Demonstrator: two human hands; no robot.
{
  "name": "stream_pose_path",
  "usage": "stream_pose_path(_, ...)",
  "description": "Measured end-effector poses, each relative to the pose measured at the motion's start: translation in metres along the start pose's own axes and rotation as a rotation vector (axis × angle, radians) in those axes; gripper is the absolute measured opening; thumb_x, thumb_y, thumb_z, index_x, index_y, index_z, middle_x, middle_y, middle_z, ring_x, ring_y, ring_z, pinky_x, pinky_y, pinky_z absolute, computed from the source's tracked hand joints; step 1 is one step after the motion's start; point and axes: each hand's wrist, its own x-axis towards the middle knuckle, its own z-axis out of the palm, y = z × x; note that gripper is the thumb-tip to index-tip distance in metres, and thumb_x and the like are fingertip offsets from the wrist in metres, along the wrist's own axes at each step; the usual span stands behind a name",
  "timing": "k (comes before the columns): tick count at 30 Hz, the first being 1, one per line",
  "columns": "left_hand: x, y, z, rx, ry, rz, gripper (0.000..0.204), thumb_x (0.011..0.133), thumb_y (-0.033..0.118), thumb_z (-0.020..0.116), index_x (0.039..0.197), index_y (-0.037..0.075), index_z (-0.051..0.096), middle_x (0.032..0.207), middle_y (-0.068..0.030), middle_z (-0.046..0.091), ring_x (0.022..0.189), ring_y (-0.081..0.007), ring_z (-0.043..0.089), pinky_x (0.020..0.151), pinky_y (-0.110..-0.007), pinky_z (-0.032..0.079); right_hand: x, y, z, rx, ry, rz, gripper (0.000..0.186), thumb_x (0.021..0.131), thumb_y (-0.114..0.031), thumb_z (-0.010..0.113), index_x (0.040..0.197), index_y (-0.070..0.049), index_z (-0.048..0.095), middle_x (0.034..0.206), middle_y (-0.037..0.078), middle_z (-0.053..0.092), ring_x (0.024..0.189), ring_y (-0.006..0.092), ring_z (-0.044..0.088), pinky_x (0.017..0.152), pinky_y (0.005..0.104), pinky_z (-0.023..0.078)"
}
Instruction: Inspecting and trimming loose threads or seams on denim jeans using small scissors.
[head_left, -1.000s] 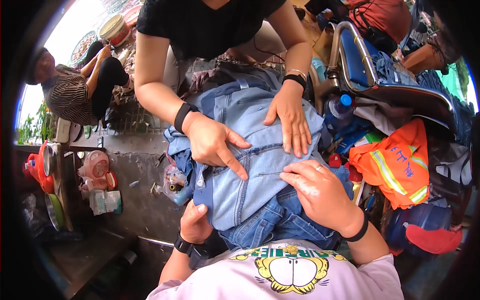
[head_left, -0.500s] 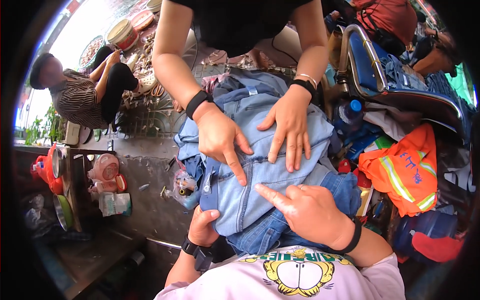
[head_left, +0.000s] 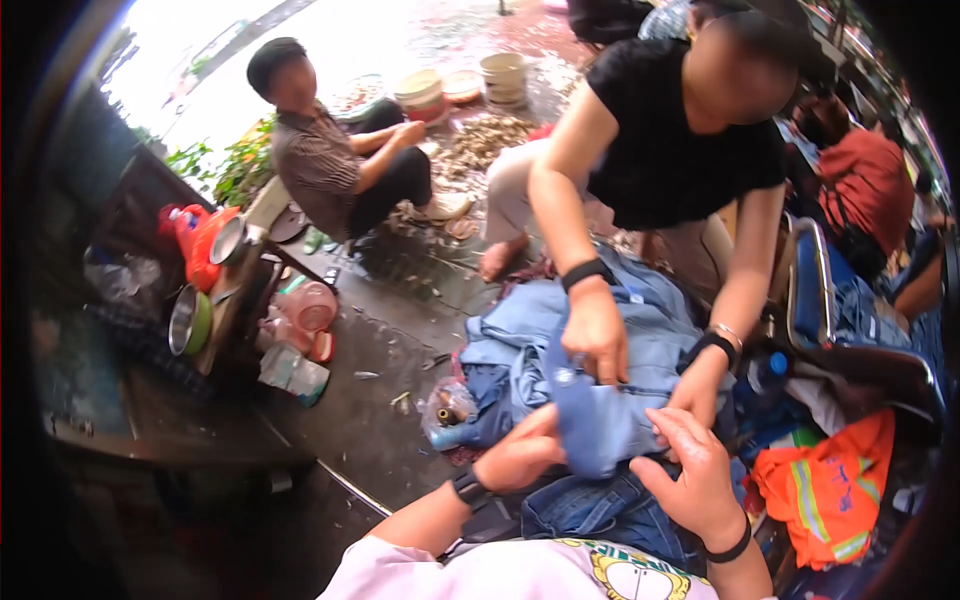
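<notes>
Several pieces of blue denim clothing are piled before me. On top, a light-blue denim garment (head_left: 635, 405) has its darker edge turned up on the left. My left hand (head_left: 522, 450) pinches that raised edge, its fingertips partly hidden by the cloth. My right hand (head_left: 697, 470) is open at the garment's right side, thumb and fingers apart, close to the fingers of the person opposite. That person's one hand (head_left: 598, 335) presses on the garment near its dark edge; the other hand (head_left: 698, 388) lies at its right. Darker jeans (head_left: 610, 515) lie nearer to my body.
An orange vest with reflective strips (head_left: 825, 490) lies at the right, near a blue-capped bottle (head_left: 772, 370). A metal-framed chair (head_left: 825, 290) stands behind it. To the left are a green bowl (head_left: 188, 320) and a pink jug (head_left: 308, 305). Another person (head_left: 325, 185) sits at the back left.
My view has swung up and left. My left hand has lifted the garment's edge, and my right hand has gone from pointing at the seam to open fingers. The other person's hands have moved apart.
</notes>
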Motion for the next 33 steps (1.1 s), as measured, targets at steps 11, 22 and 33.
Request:
stream_pose_path(11,0.103,0.072,0.07,1.295,-0.291,0.615,0.037,0.073,-0.011,0.049,0.104,-0.004,0.066,0.093,-0.0183,0.069,0.091,-0.0337,0.067,0.085,-0.04,0.053,0.034,0.038,0.006,0.318,0.445,0.353,0.02,0.079,-0.004,0.063,0.098,0.003,0.065,0.085,0.008,0.068,0.078,0.0119,0.062,0.069,0.0295,0.049)
stream_pose_path(22,0.134,0.053,0.067,0.973,-0.068,0.867,0.024,0.085,-0.005,0.061,0.106,0.0,0.07,0.097,-0.0134,0.071,0.091,-0.0247,0.069,0.083,-0.033,0.054,0.053,0.052,-0.053,1.122,0.412,0.391,0.04,0.068,0.009,0.047,0.104,0.005,0.065,0.099,0.011,0.068,0.092,0.0216,0.065,0.088,0.031,0.051)
stream_pose_path(33,0.131,0.021,0.079,1.178,0.157,0.912,0.037,0.075,0.004,0.075,0.111,0.004,0.066,0.109,-0.0141,0.065,0.098,-0.0314,0.063,0.084,-0.039,0.051,0.049,0.082,-0.078,1.366,0.332,0.25,0.056,0.066,0.004,0.045,0.119,0.009,0.058,0.114,0.017,0.067,0.107,0.0289,0.064,0.103,0.0385,0.047)
